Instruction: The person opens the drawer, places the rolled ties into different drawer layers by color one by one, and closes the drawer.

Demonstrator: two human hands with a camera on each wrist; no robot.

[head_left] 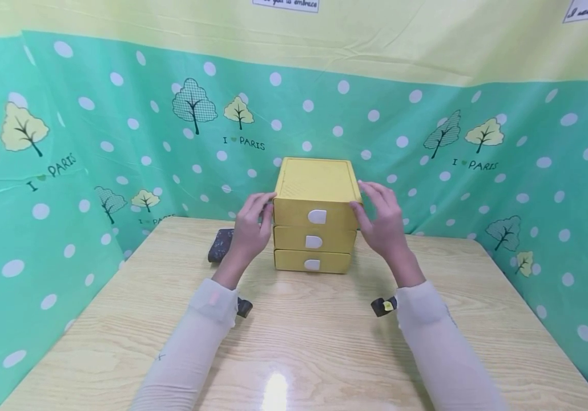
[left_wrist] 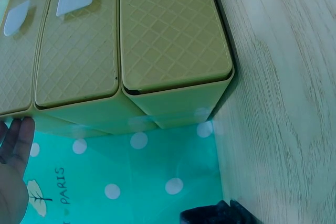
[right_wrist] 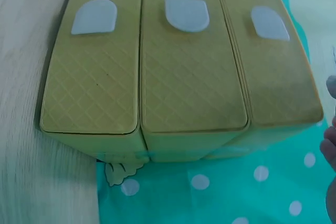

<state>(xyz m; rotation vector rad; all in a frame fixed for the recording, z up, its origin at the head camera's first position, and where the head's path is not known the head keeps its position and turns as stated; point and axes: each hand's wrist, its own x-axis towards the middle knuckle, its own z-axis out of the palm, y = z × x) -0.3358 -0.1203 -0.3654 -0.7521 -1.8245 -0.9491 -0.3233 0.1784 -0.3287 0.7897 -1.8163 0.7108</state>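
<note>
At the far middle of the wooden table (head_left: 325, 337), a yellow three-drawer box (head_left: 314, 197) is seen standing upright, near the green dotted backdrop (head_left: 119, 142). Three drawers are stacked, each marked by a white half-round handle; the top drawer (head_left: 316, 215) is seen sticking out slightly past the two below it.

The left hand (head_left: 250, 228) is placed against the left side of the box at top-drawer height, fingers straight and loosely together, fingertips touching the upper left corner. In the left wrist view only the palm edge and fingertips (left_wrist: 16, 145) are shown, flat beside the box side; nothing is pinched. The right hand (head_left: 382, 220) is set against the right side at the same height, fingers slightly spread and mostly straight, thumb laid at the front right corner of the top drawer. In the right wrist view only a sliver of that hand is caught at the frame edge, so finger contact cannot be told from there.

A dark patterned pouch (head_left: 220, 244) is seen lying on the table just left of the box, partly hidden behind the left hand. Both forearms are covered by pale sleeves (head_left: 191, 342), with small dark wrist-mounted units at the cuffs.
</note>
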